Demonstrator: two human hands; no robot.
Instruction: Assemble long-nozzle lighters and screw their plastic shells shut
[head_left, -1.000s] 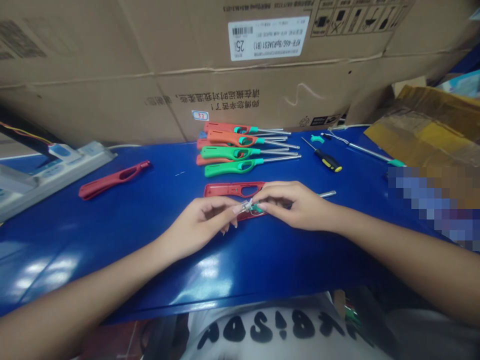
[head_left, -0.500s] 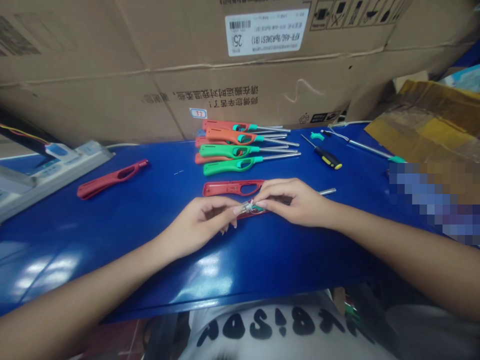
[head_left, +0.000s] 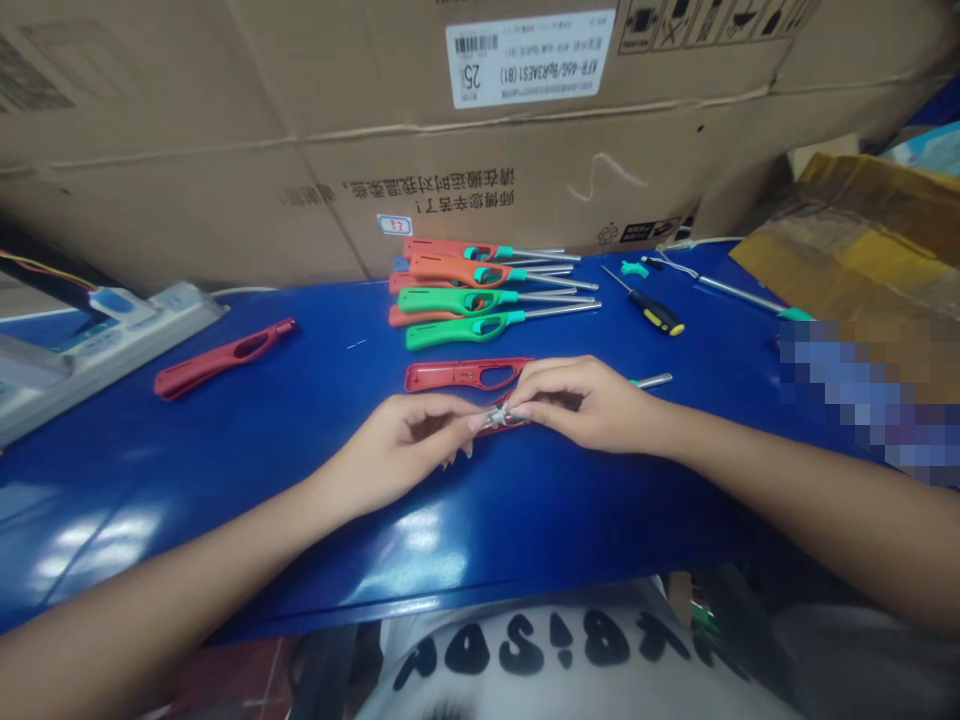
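Observation:
Between my hands is a small silvery metal part [head_left: 494, 417]. My left hand [head_left: 405, 452] pinches its left end between thumb and fingers. At its right end, my right hand [head_left: 592, 405] is closed, with thumb and fingertips together on the part. A red lighter shell half [head_left: 450, 375] lies open side up just behind my hands. Another red shell piece shows partly under my fingertips. Past my right hand, a metal lighter tube [head_left: 655, 381] sticks out to the right. A separate red shell half [head_left: 217, 362] lies at the left.
Several orange and green lighters [head_left: 461, 300] are stacked behind my hands. A black and yellow screwdriver [head_left: 656, 312] and a metal tube with wires [head_left: 735, 292] lie at the back right. A power strip [head_left: 112, 340] is at the left, a cardboard box [head_left: 225, 200] behind.
The green bit that showed by my right fingertips is no longer visible. Both hands stay in nearly the same place, still gripping the small part.

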